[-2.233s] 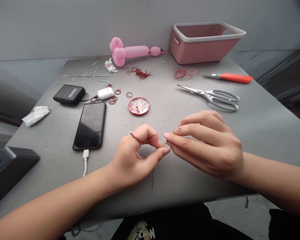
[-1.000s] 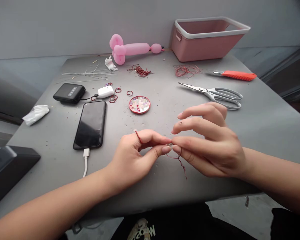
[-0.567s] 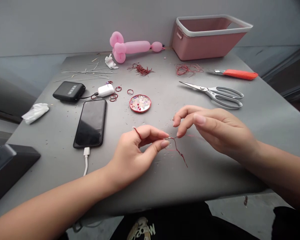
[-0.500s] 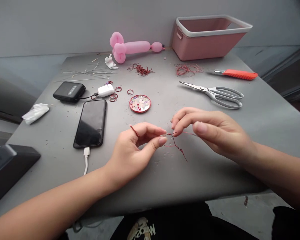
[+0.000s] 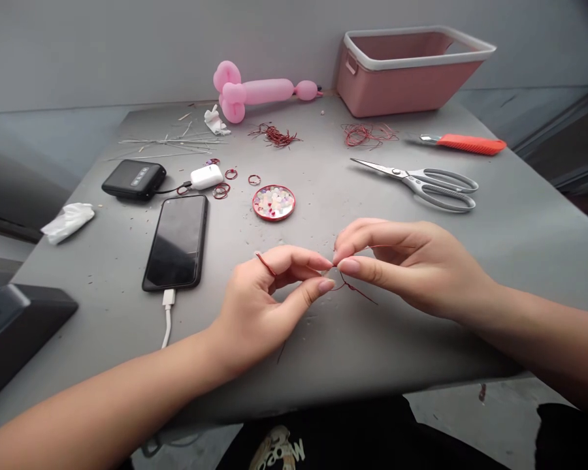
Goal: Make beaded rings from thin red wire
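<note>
Thin dark red cord [image 5: 355, 289] hangs in a knotted strand between my hands, low over the table. My left hand [image 5: 269, 300] pinches it between thumb and forefinger, where a small pale bit shows at the fingertips. A red cord ring [image 5: 264, 262] sits round a finger of that hand. My right hand [image 5: 411, 267] has thumb and forefinger pressed together on the same cord, touching close to the left fingertips. Just beyond the hands lies a round red-rimmed dish [image 5: 274, 219] full of pale and pink beads.
Scissors [image 5: 414, 185] and an orange-handled cutter [image 5: 470, 144] lie at the right. At the left are a phone [image 5: 175, 243], a power bank [image 5: 134, 179] and a white case [image 5: 206, 176]. Cord piles [image 5: 276, 136], a pink balloon [image 5: 267, 91] and a pink bin [image 5: 396, 85] stand behind.
My right thumb and forefinger have closed together on the cord and moved left towards my left fingertips. The hanging cord end has swung up and to the right.
</note>
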`<move>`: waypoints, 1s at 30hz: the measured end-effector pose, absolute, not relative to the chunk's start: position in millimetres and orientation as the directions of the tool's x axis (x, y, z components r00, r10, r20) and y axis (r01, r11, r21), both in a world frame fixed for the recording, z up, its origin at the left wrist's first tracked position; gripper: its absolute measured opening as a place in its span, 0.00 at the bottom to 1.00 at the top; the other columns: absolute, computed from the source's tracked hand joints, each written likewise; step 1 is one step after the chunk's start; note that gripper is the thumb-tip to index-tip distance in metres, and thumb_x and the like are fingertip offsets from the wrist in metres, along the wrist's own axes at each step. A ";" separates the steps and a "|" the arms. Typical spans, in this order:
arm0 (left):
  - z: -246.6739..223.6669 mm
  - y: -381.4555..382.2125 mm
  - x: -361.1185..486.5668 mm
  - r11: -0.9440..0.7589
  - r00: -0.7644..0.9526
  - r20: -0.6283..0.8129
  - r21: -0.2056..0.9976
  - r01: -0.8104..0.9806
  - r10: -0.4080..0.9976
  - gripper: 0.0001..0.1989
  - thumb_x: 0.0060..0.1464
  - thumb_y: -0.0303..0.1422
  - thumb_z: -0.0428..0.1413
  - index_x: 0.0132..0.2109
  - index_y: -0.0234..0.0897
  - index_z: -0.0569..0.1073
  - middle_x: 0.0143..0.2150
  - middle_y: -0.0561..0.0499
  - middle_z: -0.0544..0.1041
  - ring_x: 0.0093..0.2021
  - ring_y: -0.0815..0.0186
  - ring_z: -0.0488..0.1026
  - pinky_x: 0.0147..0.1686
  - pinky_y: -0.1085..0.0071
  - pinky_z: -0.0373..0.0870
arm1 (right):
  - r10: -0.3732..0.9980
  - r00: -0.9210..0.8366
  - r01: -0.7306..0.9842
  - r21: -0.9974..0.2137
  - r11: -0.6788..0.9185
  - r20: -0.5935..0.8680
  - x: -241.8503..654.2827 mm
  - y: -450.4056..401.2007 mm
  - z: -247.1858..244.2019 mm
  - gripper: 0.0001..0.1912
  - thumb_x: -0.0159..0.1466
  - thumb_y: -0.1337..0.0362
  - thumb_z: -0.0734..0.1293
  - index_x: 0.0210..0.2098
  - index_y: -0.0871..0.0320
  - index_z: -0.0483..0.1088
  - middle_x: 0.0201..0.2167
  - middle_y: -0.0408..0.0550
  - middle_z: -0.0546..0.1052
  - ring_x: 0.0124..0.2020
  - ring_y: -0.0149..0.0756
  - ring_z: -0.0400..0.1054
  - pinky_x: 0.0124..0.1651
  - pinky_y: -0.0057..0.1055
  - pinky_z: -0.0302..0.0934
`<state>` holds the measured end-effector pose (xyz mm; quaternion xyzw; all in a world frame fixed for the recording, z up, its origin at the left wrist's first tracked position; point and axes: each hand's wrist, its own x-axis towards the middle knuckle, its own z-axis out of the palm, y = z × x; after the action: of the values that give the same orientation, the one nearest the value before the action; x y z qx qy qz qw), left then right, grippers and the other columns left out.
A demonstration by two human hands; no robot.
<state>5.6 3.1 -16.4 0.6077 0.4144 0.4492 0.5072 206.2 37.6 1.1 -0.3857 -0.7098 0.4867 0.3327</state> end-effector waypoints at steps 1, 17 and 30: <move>-16.2 3.0 5.7 -0.152 0.250 0.135 0.987 0.051 0.959 0.05 0.54 0.29 0.63 0.39 0.35 0.76 0.36 0.53 0.81 0.37 0.73 0.79 0.39 0.81 0.76 | 0.875 -0.479 0.229 -0.952 0.203 0.071 205.9 37.5 1.0 0.05 0.60 0.59 0.72 0.32 0.53 0.78 0.33 0.43 0.77 0.36 0.32 0.70 0.41 0.30 0.62; -16.4 1.5 6.2 -0.237 0.286 0.197 0.965 0.111 0.938 0.04 0.54 0.26 0.62 0.38 0.36 0.75 0.35 0.53 0.81 0.36 0.72 0.78 0.39 0.79 0.75 | 0.810 -0.527 0.103 -0.965 -0.241 -0.259 200.9 30.6 -7.4 0.15 0.62 0.52 0.69 0.27 0.57 0.71 0.28 0.43 0.67 0.33 0.31 0.60 0.37 0.30 0.54; -8.2 2.7 5.3 -0.063 0.293 -0.009 0.970 0.233 0.956 0.09 0.57 0.35 0.58 0.31 0.35 0.73 0.29 0.51 0.80 0.30 0.68 0.77 0.32 0.74 0.72 | 0.828 -0.434 0.425 -0.729 0.536 0.355 203.3 28.0 5.0 0.07 0.63 0.61 0.68 0.29 0.54 0.74 0.28 0.46 0.76 0.34 0.37 0.68 0.39 0.36 0.62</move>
<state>5.3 2.7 -8.2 0.6318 0.4705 0.3634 0.4973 203.3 28.0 5.0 -0.3921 -0.7992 0.2799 0.3596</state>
